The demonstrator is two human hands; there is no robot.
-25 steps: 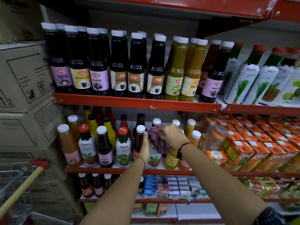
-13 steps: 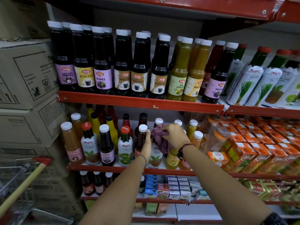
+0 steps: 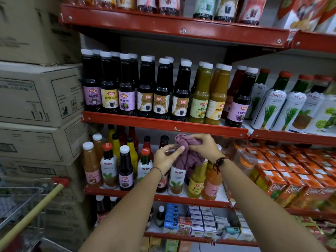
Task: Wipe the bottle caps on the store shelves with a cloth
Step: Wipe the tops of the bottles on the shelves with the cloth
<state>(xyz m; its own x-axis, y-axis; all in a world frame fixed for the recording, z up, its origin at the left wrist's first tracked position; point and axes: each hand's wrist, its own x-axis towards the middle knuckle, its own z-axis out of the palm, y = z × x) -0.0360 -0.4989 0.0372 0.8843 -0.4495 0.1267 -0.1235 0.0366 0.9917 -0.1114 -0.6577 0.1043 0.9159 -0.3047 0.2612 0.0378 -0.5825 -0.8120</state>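
A crumpled purple cloth (image 3: 188, 155) hangs in front of the middle red shelf, over the top of a white Mapro bottle (image 3: 177, 180) whose cap is hidden under it. My right hand (image 3: 204, 147) grips the cloth from above and the right. My left hand (image 3: 166, 158) pinches the cloth's left edge with its fingertips. Bottles with white and orange caps (image 3: 124, 149) stand to the left on the same shelf. A row of dark and green Yogi bottles with white caps (image 3: 164, 60) fills the shelf above.
Stacked cardboard boxes (image 3: 39, 95) stand to the left of the shelves. A shopping cart (image 3: 27, 206) with a red-tipped handle is at the lower left. Orange juice cartons (image 3: 283, 171) fill the shelf to the right. Small boxes (image 3: 198, 220) line the lower shelf.
My left hand has left the dark bottle it held and taken the cloth's edge. Both hands and the cloth have lifted slightly. The camera has tilted up, showing another shelf above.
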